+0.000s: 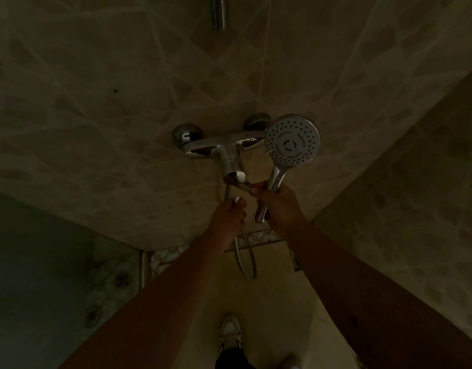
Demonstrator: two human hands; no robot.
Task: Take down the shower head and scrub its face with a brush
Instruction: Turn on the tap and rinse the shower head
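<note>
The right hand (279, 206) has its fingers curled round the handle of the shower head (292, 141), whose round face rises just above them. The left hand (229, 217) grips the hose (247, 265), which hangs below its fingers, beneath the wall tap (221, 149).

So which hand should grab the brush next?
Probably the left hand: it only holds the hose, which it could drop. The right hand grips the shower head, face showing. No brush is visible.

Both forearms are bare, without sleeves; a white sneaker (230, 332) with dark trim shows below dark trousers (233, 359).
</note>
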